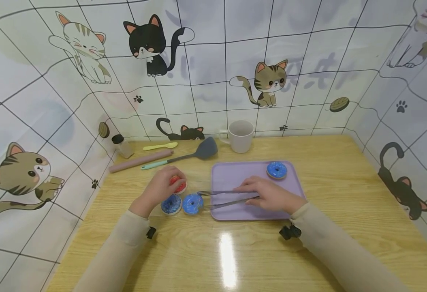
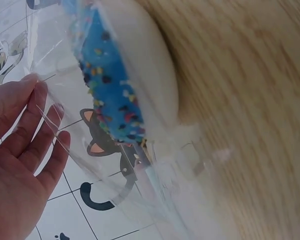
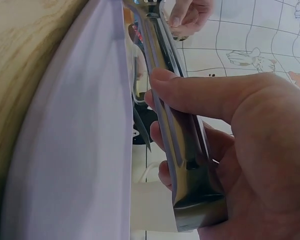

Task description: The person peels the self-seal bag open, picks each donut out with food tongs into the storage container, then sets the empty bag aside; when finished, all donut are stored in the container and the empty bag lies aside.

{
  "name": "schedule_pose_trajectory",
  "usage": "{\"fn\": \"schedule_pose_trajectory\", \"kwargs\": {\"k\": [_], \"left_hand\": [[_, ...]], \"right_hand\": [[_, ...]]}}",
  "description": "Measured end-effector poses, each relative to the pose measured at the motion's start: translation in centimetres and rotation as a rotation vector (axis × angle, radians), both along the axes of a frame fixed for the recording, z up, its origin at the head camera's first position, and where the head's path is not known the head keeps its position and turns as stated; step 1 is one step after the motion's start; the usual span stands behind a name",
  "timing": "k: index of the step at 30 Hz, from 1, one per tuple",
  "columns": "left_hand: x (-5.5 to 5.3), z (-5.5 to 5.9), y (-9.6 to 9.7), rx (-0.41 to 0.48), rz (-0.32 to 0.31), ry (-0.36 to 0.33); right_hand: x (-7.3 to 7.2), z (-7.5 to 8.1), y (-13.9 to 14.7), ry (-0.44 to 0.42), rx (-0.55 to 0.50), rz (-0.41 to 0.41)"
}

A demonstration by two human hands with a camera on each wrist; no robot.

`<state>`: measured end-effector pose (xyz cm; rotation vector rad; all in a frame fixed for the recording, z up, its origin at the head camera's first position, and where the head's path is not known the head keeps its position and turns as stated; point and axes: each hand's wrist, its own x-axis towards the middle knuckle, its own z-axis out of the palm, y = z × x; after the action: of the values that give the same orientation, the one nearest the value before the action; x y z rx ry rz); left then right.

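Observation:
My right hand (image 1: 268,194) grips metal serving tongs (image 3: 167,115) over the lilac tray (image 1: 231,172). Slotted tong ends reach left, to the upper and lower right of a bright blue sprinkled donut (image 1: 193,204). My left hand (image 1: 163,184) is at a red donut (image 1: 178,185), partly covering it, its fingers loosely bent. Just below that hand lies a darker blue donut (image 1: 171,205). In the left wrist view, clear plastic film surrounds a blue-iced donut (image 2: 107,80) close to the camera, with my fingers (image 2: 52,155) by the film's edge.
Another blue donut (image 1: 276,170) sits on the tray's back right. Behind stand a mug (image 1: 240,138) and a shaker (image 1: 123,147). A spatula (image 1: 206,149), yellow spoon (image 1: 160,146) and rolling pin (image 1: 140,161) lie at the back left. Cat-patterned walls enclose the wooden table (image 1: 184,251).

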<state>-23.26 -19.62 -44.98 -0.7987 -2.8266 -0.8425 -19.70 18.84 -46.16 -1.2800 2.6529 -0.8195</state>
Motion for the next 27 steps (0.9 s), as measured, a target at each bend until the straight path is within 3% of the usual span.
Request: {"fn": "schedule_pose_trajectory", "kwargs": {"k": [14,27], "left_hand": [[0.0,0.0,-0.1,-0.018,0.041,-0.018],[-0.1,-0.4,-0.3,-0.016,0.075,-0.031]], "right_hand": [[1.0,-0.3,1.3,0.077,-0.038,-0.070],[2.7,-0.2,5.5,0.171,-0.109,-0.165]]}}
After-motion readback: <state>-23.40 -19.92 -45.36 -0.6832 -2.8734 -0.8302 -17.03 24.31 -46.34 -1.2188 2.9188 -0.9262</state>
